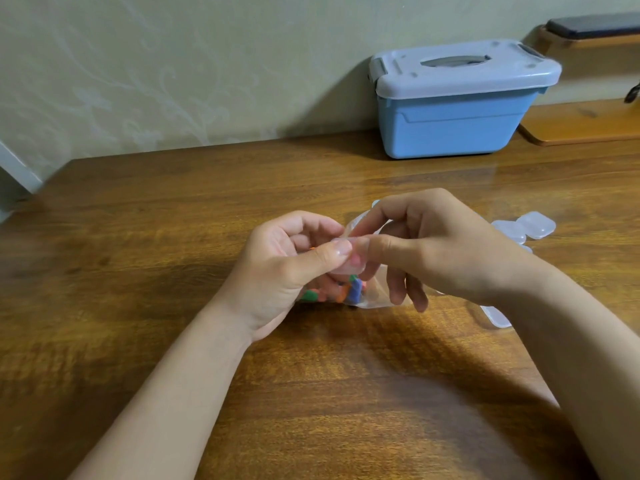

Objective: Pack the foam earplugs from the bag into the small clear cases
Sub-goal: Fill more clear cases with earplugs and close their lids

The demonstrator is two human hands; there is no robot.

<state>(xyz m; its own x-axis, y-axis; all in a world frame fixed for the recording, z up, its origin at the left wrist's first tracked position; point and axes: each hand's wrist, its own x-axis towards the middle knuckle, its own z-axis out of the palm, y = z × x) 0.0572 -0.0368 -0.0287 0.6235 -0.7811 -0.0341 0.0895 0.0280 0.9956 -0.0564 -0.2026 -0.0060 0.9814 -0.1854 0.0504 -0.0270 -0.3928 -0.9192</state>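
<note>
Hands meet over table (138,258) centre; left hand (287,268) curled, thumb pressing on small clear case (350,268); right hand (436,251) pinches same case with thumb and forefinger, other fingers loose; bag (379,296) of coloured earplugs (348,293) lies just beneath, on the wood; spare cases (530,230) beside right wrist; blue box (457,123) by wall.

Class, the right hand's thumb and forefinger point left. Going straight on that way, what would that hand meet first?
The right hand pinches the small clear case, so that comes first. Just beyond it lies the left hand's thumb, pressed on the same case. Depth between the thumbs is unclear.
</note>
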